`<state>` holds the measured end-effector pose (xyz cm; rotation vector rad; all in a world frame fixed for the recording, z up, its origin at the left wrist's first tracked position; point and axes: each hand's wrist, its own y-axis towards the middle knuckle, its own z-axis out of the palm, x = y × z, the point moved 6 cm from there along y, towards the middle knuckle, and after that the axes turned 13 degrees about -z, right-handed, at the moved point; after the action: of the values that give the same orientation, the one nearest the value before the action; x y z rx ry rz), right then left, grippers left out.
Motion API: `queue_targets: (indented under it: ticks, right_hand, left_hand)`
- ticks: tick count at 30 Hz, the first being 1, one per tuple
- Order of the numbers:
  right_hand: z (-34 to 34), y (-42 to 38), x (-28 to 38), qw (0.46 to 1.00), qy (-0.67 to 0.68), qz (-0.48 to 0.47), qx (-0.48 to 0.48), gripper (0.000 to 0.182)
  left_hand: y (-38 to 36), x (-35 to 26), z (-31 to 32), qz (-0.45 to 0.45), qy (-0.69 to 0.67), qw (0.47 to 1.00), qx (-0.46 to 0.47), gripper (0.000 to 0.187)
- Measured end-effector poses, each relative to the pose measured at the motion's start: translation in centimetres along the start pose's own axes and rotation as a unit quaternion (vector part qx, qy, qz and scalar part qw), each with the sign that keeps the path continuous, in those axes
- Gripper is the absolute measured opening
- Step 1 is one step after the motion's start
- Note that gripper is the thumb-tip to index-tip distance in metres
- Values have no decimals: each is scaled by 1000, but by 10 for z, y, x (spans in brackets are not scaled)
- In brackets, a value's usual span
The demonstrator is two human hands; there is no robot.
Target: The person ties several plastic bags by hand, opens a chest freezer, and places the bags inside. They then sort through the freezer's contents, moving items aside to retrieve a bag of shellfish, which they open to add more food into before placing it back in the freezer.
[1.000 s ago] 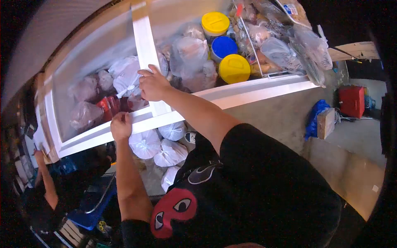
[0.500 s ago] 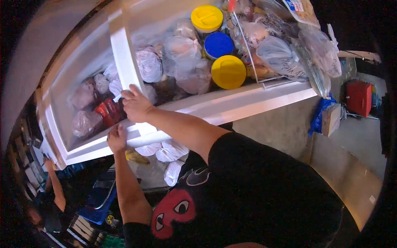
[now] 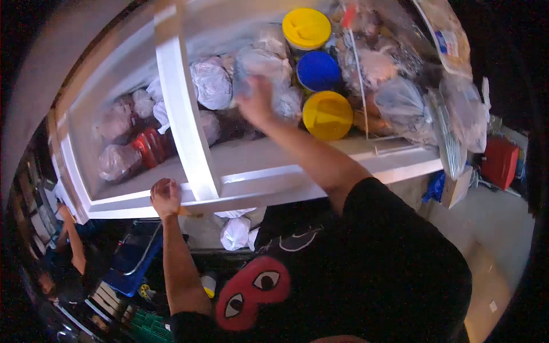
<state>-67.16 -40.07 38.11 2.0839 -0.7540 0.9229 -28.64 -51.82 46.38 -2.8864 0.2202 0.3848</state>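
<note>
A white chest freezer (image 3: 251,199) holds several knotted plastic bags. My left hand (image 3: 166,198) is at its near rim, left of the white crossbar (image 3: 182,97), with the fingers curled over the edge. Inside the freezer, my right hand (image 3: 256,102) is right of the crossbar, over a cloudy plastic bag (image 3: 269,64); its fingers are smeared by motion. A white bag (image 3: 211,84) lies between that hand and the crossbar. Two yellow-lidded tubs, a far one (image 3: 307,27) and a near one (image 3: 327,115), flank a blue-lidded tub (image 3: 318,71).
At the freezer's left end lie a red package (image 3: 150,147) and a clear bag (image 3: 119,163). Bags (image 3: 400,103) pile up at the right end, some hanging over the rim. White bags (image 3: 235,233) sit below the front. Another person (image 3: 71,246) is at the lower left.
My right hand has left the crossbar and moved right, over the bags. My left hand stays at the rim. The view has shifted slightly.
</note>
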Motion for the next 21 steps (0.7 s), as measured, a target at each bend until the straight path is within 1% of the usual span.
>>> queue_targets:
  ticks: [1,2,3,4,6,9,10,11,12,13,14,17,19,20,21]
  right_hand:
    - [3,3,-38,990,-130,56,-22,47]
    - [7,13,-82,978,-168,108,61,54]
    - [1,29,-103,971,-161,141,110,63]
    - [-3,44,-121,959,-154,173,159,72]
    - [14,59,-177,930,-150,230,245,79]
    - [23,69,-208,918,-112,349,151,81]
    - [32,70,-213,939,-54,316,123,80]
    - [46,71,-213,949,-107,232,186,80]
    - [58,71,-207,945,-157,144,246,80]
    - [66,75,-190,930,-205,53,302,80]
    - [67,66,-182,904,-254,91,330,76]
    - [73,51,-183,917,-292,83,260,68]
    - [90,46,-193,919,-290,20,267,61]
    - [97,44,-197,918,-289,-11,270,58]
    - [100,39,-195,916,-275,13,291,57]
  left_hand:
    - [0,-1,0,10,10,1000,-1,32]
    - [-2,-5,-2,21,19,1000,-4,31]
    - [-4,-9,-4,31,29,999,-5,30]
    - [-8,-12,-6,21,32,999,-2,29]
    - [-7,-21,-8,3,35,999,4,27]
    - [-4,-20,-7,28,67,997,38,25]
    - [-6,-17,-6,37,44,998,15,24]
    - [-7,-14,-5,32,42,999,10,23]
    - [-8,-20,-7,27,40,999,6,23]
    - [-8,-23,-10,24,37,999,2,22]
    - [-9,-23,-11,21,39,999,-1,21]
    - [-7,-24,-9,28,56,998,-6,20]
    - [-8,-24,-9,47,91,995,-5,20]
    - [-9,-24,-10,35,74,997,-5,20]
    - [-9,-26,-11,25,57,998,-6,20]
